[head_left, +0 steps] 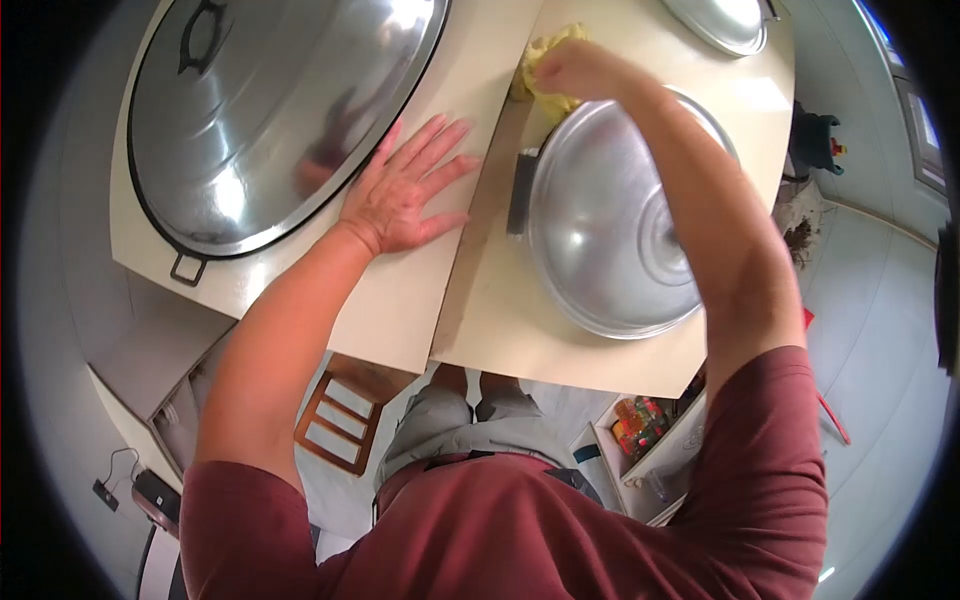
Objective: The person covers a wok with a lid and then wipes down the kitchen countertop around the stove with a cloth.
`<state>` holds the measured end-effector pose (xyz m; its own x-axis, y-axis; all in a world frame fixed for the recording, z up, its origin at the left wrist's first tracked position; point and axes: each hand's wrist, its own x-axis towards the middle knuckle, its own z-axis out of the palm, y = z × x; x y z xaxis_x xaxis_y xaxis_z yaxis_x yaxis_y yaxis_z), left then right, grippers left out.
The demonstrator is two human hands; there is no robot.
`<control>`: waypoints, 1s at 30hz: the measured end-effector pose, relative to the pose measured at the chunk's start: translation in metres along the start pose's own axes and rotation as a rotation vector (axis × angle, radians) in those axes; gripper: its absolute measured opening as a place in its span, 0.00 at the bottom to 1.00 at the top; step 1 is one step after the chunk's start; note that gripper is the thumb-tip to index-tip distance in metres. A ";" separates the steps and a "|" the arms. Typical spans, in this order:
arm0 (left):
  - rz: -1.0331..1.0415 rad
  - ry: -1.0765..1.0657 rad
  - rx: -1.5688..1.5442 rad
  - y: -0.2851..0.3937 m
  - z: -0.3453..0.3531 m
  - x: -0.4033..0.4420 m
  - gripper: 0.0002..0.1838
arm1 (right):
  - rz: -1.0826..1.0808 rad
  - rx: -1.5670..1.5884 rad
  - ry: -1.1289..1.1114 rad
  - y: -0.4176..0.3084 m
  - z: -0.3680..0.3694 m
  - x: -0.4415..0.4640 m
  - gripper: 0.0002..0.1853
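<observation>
My left hand [408,190] lies flat with fingers spread on the cream countertop [385,320], beside the rim of a large domed steel lid [290,110]. Farther off, my right hand [580,72] is closed on a yellow cloth [545,58], pressing it against the counter just past a round metal lid [595,220]. My right forearm passes over that lid and covers part of it. A dark handle [521,193] juts out at the round lid's left side.
Another shiny metal lid [725,20] is at the far right corner. Below the counter are a wooden chair [340,420] and an open drawer [640,450] with colourful packets. A seam splits the counter into two parts.
</observation>
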<state>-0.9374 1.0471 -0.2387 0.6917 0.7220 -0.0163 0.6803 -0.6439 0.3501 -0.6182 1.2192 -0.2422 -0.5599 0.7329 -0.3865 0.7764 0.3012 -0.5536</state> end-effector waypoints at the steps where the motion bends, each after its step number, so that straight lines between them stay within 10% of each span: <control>1: 0.008 0.017 0.014 -0.001 0.001 0.000 0.41 | -0.117 -0.310 -0.024 0.000 -0.007 0.007 0.11; 3: 0.022 0.042 0.030 -0.002 0.005 -0.001 0.40 | -0.118 -0.995 0.073 0.073 0.024 0.049 0.11; 9: 0.029 0.098 0.077 -0.004 0.016 -0.005 0.37 | -0.362 -1.005 -0.041 0.005 0.056 0.031 0.12; 12: 0.056 0.159 0.078 -0.005 0.022 -0.010 0.36 | -0.014 -0.506 -0.010 -0.017 0.057 0.026 0.13; 15: -0.018 -0.105 0.180 0.000 0.010 -0.008 0.49 | -0.465 -0.768 -0.373 -0.051 0.058 0.032 0.15; 16: 0.014 -0.020 0.170 -0.004 0.017 -0.010 0.46 | 0.193 -0.309 -0.341 -0.112 0.048 -0.001 0.17; 26: 0.005 0.100 0.130 -0.012 0.028 -0.008 0.36 | -0.015 -0.788 -0.527 -0.221 0.113 -0.081 0.28; 30: 0.026 0.124 0.156 -0.009 0.025 -0.013 0.36 | -0.115 -0.771 -0.249 -0.229 0.170 -0.135 0.13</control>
<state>-0.9467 1.0374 -0.2652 0.6810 0.7241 0.1092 0.6985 -0.6872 0.1996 -0.7697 0.9474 -0.1886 -0.6257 0.5420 -0.5611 0.6399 0.7679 0.0282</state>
